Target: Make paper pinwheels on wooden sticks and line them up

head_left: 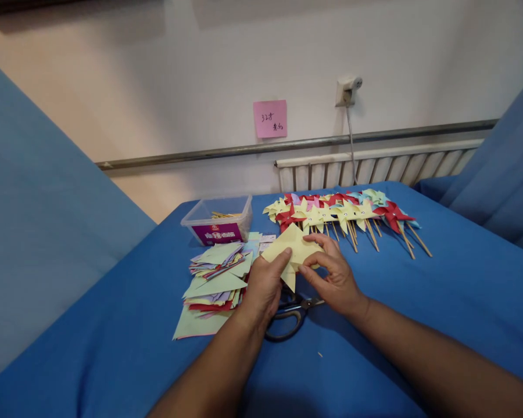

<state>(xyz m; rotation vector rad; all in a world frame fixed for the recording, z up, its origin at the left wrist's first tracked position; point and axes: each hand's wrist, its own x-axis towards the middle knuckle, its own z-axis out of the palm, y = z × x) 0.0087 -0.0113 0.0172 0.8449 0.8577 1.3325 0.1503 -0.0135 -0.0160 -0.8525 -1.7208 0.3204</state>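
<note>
A pale yellow sheet of paper [293, 247], with slits cut in from its corners, is held up over the table. My left hand [268, 281] grips it from the left, thumb lying on top. On the right edge, my right hand [333, 273] pinches a part of the same paper between thumb and fingers. Below both hands lies a pair of scissors [287, 325] with black handles, partly covered by the left hand. Stacked coloured paper pieces [218, 284] lie to the left of my left hand.
A clear plastic box [215, 223] with a purple label holds thin sticks. Behind my hands lie several finished paper pinwheels [344, 215] on sticks. A blue cloth [462, 302] covers the table. The wall carries a pink note [270, 119], a socket [347, 92] and a radiator [375, 165].
</note>
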